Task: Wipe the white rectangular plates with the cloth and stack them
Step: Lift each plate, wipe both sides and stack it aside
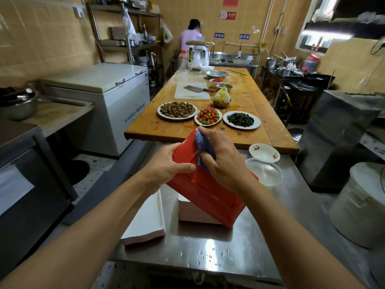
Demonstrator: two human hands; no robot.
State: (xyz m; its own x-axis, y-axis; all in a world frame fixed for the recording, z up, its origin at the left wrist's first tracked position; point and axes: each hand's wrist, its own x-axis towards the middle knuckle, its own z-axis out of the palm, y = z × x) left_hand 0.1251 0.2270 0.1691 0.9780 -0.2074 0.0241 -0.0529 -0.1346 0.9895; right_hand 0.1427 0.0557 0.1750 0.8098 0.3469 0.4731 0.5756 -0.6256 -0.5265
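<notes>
My left hand [166, 163] grips the left edge of a rectangular plate [208, 192] held tilted above the steel table, its red underside facing me. My right hand [225, 161] holds a blue cloth [203, 147] pressed against that red underside near the plate's upper end. Below the held plate sits a tall stack of white rectangular plates [195, 213] with red rims. A second, lower stack of white plates [145, 224] lies to the left, partly behind my left forearm.
On the steel table [208, 251] are water drops, a clear plastic lid [264, 171] and a small patterned bowl [264, 152] at right. Beyond is a wooden table [245, 130] with plates of food. A large steel pot [360, 205] stands right. A person works at the far end.
</notes>
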